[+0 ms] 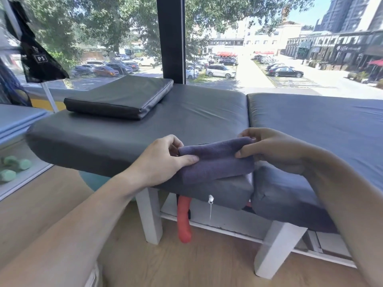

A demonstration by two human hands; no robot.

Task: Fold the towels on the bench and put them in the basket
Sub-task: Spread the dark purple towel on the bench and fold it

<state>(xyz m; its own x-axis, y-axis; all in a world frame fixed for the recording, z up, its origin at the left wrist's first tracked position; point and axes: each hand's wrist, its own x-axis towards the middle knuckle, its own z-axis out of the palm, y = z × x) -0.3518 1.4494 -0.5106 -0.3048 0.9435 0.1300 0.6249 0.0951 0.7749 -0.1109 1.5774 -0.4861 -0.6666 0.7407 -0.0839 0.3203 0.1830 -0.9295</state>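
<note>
Folded grey-purple towel [215, 160]: lay at front edge of grey padded counter [145, 129], left grip [163, 162] and right grip [267, 150] each pinching one end. Black cushion [120, 97] farther back on counter. Behind: window [269, 48] onto car park; wooden floor [186, 264] below

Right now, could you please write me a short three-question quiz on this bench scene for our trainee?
1. True or false: both hands grip the towel.
2. What lies on the bench at the far left? A) a flat black cushion B) a basket
3. Fill in: the towel sits at the bench's ___ edge.

Key: 1 true: left hand, right hand. 2 A, the cushion. 3 near.
</note>
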